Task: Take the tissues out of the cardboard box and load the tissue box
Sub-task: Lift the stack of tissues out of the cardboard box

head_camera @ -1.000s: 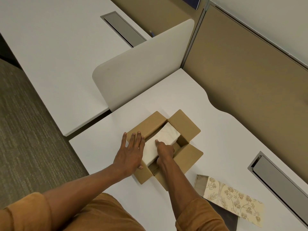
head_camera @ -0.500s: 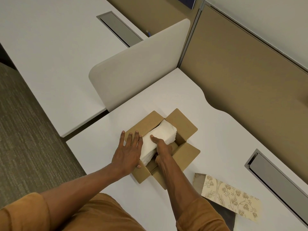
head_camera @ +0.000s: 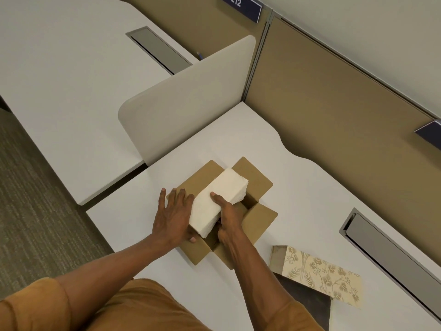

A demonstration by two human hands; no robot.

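While your left hand [head_camera: 174,216] presses flat, fingers straight, against one side of the tissue stack [head_camera: 219,199], your right hand [head_camera: 229,218] grips the other, thumb on top, over the open cardboard box [head_camera: 260,225].

White numerals, "212": that was the one clear read, on the small dark blue rectangular sign [head_camera: 239,5] mounted at the top of the tan fabric partition wall [head_camera: 214,37], far end. A second dark blue sign [head_camera: 430,133] sat at the right edge, slanted away, its face unreadable.
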